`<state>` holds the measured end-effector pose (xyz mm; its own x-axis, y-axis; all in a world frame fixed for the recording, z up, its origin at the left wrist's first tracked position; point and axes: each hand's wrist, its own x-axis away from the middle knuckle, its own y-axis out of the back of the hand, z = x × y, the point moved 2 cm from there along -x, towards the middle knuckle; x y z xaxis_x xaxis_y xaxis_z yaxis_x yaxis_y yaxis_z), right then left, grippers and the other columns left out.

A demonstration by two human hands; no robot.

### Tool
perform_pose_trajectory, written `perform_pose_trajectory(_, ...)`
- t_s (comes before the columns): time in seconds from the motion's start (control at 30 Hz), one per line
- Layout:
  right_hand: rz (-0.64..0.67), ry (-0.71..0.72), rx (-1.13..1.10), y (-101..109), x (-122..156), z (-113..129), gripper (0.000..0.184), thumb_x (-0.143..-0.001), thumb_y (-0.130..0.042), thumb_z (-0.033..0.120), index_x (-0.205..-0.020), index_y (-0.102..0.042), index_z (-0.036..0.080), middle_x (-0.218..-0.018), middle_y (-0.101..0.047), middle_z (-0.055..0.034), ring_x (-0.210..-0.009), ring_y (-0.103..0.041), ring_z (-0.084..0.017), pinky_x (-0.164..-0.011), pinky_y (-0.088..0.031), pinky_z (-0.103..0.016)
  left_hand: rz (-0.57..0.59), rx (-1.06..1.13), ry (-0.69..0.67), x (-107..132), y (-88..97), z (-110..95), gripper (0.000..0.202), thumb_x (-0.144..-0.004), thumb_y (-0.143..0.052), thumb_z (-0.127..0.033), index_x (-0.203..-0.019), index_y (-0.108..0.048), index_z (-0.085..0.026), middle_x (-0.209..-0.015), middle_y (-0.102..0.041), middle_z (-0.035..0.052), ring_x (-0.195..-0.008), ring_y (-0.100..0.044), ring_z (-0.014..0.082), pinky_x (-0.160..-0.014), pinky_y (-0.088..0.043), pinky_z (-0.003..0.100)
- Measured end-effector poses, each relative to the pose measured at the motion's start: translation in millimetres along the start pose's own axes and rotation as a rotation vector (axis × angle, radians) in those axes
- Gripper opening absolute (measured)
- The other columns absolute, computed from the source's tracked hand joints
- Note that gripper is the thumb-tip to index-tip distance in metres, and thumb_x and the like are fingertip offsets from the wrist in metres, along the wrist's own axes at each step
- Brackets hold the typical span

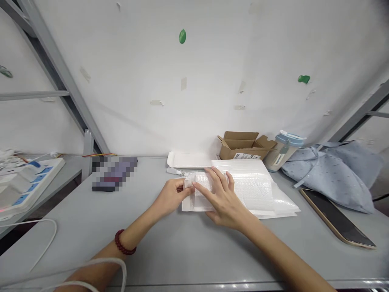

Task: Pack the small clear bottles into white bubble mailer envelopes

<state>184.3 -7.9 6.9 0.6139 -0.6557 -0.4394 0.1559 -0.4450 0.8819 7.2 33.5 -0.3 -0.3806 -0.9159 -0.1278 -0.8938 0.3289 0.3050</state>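
Observation:
A small white bubble mailer (202,205) lies in front of me at the middle of the table. My left hand (170,196) pinches its left end between thumb and fingers. Across the mailer rests my right hand (223,198), its fingers spread and the index fingertip close to my left thumb. Part of the mailer is hidden under that hand. Larger white bubble mailers (258,186) lie in a stack to the right. A small white item (175,172) pokes out just beyond the left hand; what it is I cannot make out.
Along the wall stand a flat white box (191,160), an open cardboard box (243,148) and a tumbler (284,152). A blue cloth bag (331,172) and a phone (337,219) lie right. Leftward are a blurred-out dark object (117,174), a power strip (30,184) and a white cable (121,265).

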Motion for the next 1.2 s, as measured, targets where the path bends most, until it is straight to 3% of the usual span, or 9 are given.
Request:
perform_pose_trajectory(0.17, -0.001, 0.007, 0.014, -0.3, -0.4, -2.3, 0.082, -0.064, -0.065, 0.021, -0.138, -0.031, 0.026, -0.139, -0.028, -0.0192, -0.133, -0.017, -0.038, -0.099, -0.016, -0.063, -0.016, -0.065, -0.013, 0.7, -2.2, -0.8, 0.033, -0.078, -0.054, -0.046, -0.066, -0.057, -0.015, -0.059, -0.049, -0.0016, -0.057, -0.045, 0.0121, -0.052, -0.036, 0.022)
perform_pose_trajectory(0.33, -0.044, 0.024, 0.021, 0.5, 0.2, -0.6, 0.076, -0.068, -0.060, 0.019, -0.137, -0.031, 0.027, -0.134, -0.034, -0.0182, -0.129, -0.024, -0.036, -0.099, -0.017, -0.062, -0.001, -0.039, -0.003, -0.7, -2.1, 2.5, 0.033, -0.078, -0.054, -0.046, -0.067, -0.058, -0.015, -0.061, -0.053, -0.0013, -0.058, -0.048, 0.0128, -0.053, -0.038, 0.023)
perform_pose_trajectory(0.53, -0.142, 0.113, -0.027, 1.3, -0.3, -2.3, 0.055, -0.073, -0.047, 0.010, -0.127, -0.042, 0.019, -0.118, -0.050, -0.0148, -0.111, -0.045, -0.027, -0.096, -0.027, -0.051, -0.020, -0.056, 0.049, -4.8, 1.0, 10.8, 0.030, -0.074, -0.058, -0.042, -0.061, -0.057, -0.015, -0.056, -0.054, -0.0021, -0.054, -0.050, 0.0129, -0.050, -0.037, 0.023)
perform_pose_trajectory(0.7, -0.199, 0.077, -0.041, 2.9, -2.7, -13.9, 0.042, -0.077, -0.043, 0.007, -0.118, -0.046, 0.016, -0.109, -0.055, -0.0124, -0.101, -0.050, -0.023, -0.088, -0.035, -0.040, -0.062, -0.087, 0.081, -10.5, 22.9, 9.1, 0.026, -0.074, -0.058, -0.042, -0.067, -0.062, -0.016, -0.064, -0.063, 0.0008, -0.061, -0.059, 0.0158, -0.058, -0.044, 0.025)
perform_pose_trajectory(0.87, -0.206, -0.050, -0.039, 7.4, -2.8, -29.8, 0.044, -0.077, -0.049, 0.014, -0.120, -0.044, 0.015, -0.113, -0.052, -0.0142, -0.104, -0.048, -0.026, -0.085, -0.036, -0.040, -0.219, -0.377, 0.074, -14.6, 53.9, 10.9, 0.022, -0.073, -0.055, -0.036, -0.072, -0.065, -0.018, -0.072, -0.068, 0.0026, -0.071, -0.062, 0.0193, -0.068, -0.045, 0.028)
perform_pose_trajectory(1.07, -0.133, -0.101, -0.088, 7.0, -1.0, -35.3, 0.052, -0.078, -0.052, 0.025, -0.127, -0.037, 0.018, -0.120, -0.048, -0.0151, -0.109, -0.044, -0.029, -0.086, -0.036, -0.042, 0.018, -0.601, 0.009, -9.3, 46.3, 9.7, 0.023, -0.073, -0.053, -0.034, -0.084, -0.067, -0.020, -0.087, -0.069, 0.0034, -0.080, -0.060, 0.0206, -0.069, -0.044, 0.029)
perform_pose_trajectory(1.2, -0.139, -0.125, -0.097, 5.2, -0.7, -35.4, 0.053, -0.078, -0.053, 0.027, -0.128, -0.035, 0.019, -0.119, -0.047, -0.0143, -0.109, -0.044, -0.029, -0.086, -0.036, -0.043, 0.116, -0.727, 0.037, -6.0, 41.1, 13.4, 0.021, -0.074, -0.052, -0.032, -0.085, -0.066, -0.021, -0.085, -0.068, 0.0032, -0.077, -0.060, 0.0213, -0.065, -0.042, 0.029)
